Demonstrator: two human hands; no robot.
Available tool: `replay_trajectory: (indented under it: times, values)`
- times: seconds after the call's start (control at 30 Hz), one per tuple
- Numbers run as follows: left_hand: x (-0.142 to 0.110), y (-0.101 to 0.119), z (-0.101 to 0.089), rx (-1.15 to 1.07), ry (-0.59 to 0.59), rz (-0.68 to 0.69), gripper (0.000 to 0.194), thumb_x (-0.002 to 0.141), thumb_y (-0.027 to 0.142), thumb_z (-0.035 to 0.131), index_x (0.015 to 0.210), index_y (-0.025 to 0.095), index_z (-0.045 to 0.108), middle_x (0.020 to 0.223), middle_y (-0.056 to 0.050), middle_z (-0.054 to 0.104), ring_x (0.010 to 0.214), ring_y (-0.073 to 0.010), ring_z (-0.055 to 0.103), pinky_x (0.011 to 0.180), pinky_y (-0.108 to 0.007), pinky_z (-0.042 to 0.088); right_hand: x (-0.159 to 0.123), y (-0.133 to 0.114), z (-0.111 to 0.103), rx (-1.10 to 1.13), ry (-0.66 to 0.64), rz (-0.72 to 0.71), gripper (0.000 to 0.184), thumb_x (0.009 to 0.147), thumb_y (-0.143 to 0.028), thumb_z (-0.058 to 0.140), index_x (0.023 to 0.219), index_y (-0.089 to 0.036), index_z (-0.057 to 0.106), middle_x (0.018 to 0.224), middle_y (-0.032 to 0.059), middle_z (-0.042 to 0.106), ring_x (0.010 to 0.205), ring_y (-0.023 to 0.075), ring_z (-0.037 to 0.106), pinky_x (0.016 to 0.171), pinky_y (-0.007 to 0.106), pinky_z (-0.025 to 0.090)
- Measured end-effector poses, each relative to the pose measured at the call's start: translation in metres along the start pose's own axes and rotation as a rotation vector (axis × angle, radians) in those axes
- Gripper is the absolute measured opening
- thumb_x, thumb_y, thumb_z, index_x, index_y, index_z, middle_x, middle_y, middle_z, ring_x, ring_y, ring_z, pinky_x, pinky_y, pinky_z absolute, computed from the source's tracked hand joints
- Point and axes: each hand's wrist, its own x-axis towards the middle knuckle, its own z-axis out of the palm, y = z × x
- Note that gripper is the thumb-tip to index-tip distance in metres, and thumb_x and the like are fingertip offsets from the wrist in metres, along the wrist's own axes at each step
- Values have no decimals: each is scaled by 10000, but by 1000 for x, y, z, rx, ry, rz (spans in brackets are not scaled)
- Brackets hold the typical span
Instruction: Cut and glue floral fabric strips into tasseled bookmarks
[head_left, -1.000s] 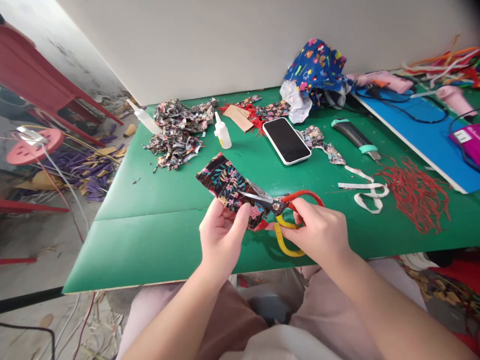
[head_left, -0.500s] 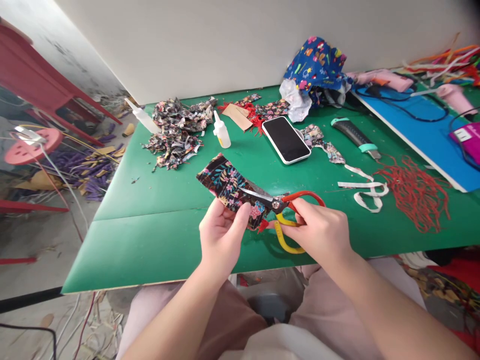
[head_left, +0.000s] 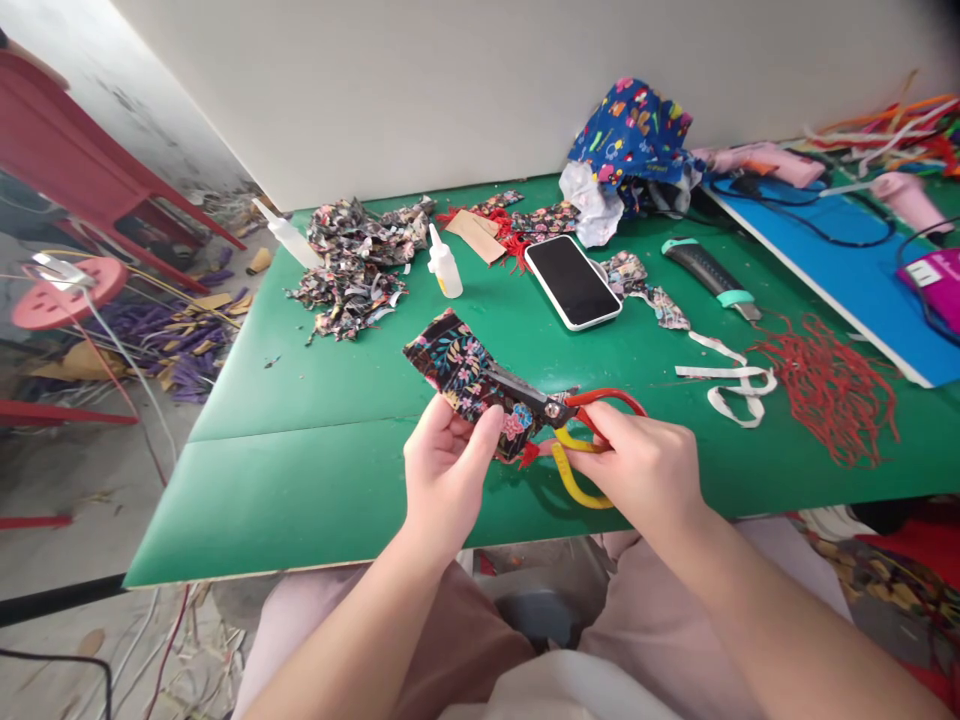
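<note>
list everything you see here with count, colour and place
Table: 1, green, middle
Scissors: 1, red-yellow handles, centre
Floral cloth: 1, black, centre
Scraps: 1 pile, dark multicoloured, table's far left
Bottles: 2, whitish, beside scraps
Phone: 1, white and black, mid-table
Card: count unclear, brown, left of phone
Cutter: 1, black and mint, right of phone
Strips: several, white, near cutter
Strings: many, red, right of strips
Cloth bundle: 1, patterned blue, table's far edge
Board: 1, blue, right
Tools: 2, pink, far right
Offcuts: many, purple, left floor
Chair: 1, red, upper left
Left hand: 1, on floral cloth
Right hand: 1, on scissors
</note>
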Motion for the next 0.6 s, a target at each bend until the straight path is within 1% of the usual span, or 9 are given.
replay_trajectory:
  times: [0.1,0.2,0.27,0.3,0.37,0.43,0.5,0.57,0.6]
  values:
    - [1,1,1,0,-8,-18,121,763,253,673,851,186,625,672,27,604,575,-67,528,561,-156,469,-1,2,1,15,-1,31,288,751,-447,625,661,-174,616,423,-48,536,383,72,467,438,225,272]
    - [5,4,-1,45,-26,-60,146,765,280,663,868,187,619,629,37,574,515,-64,494,495,-159,461,0,5,3,53,-43,113,278,761,-436,612,670,-174,598,463,-44,551,392,74,469,440,224,275]
    - [11,7,-6,118,-73,-134,269,771,311,643,1010,194,604,629,32,588,497,-81,503,468,-183,465,1,9,4,46,-130,170,277,764,-447,604,708,-175,603,534,-33,577,436,88,502,449,225,296]
    - [14,8,-10,181,-102,-175,376,774,322,629,1124,200,569,621,32,592,492,-92,510,464,-198,467,1,12,5,29,-190,189,271,764,-447,605,733,-177,608,592,-21,597,474,100,528,460,227,312]
    - [22,8,-20,411,-145,-219,567,771,324,611,1304,198,463,567,46,564,481,-108,505,472,-214,453,2,19,8,-13,-319,210,227,769,-406,608,797,-181,620,729,9,627,573,126,576,501,231,356]
    - [31,6,-30,771,-182,-154,586,768,320,595,1328,199,468,517,52,521,450,-114,463,483,-231,428,2,27,9,-40,-409,220,183,774,-340,606,858,-179,627,822,35,630,660,151,602,566,240,405]
    - [40,5,-36,1077,-188,-93,520,785,334,563,1290,212,523,555,16,559,487,-146,495,548,-286,451,1,35,10,-35,-436,212,191,777,-301,599,910,-167,631,850,54,627,728,174,613,636,255,442]
    - [47,9,-36,1257,-148,23,454,790,351,555,1223,219,588,724,-58,639,659,-217,582,688,-379,483,0,41,10,-23,-432,180,206,780,-298,592,919,-153,637,852,69,628,766,192,615,684,279,463]
    - [46,14,-34,1285,-123,121,418,789,351,559,1183,222,618,847,-92,655,784,-256,598,776,-430,475,-1,43,10,-21,-432,162,205,781,-297,590,911,-147,640,850,76,632,774,198,615,696,291,469]
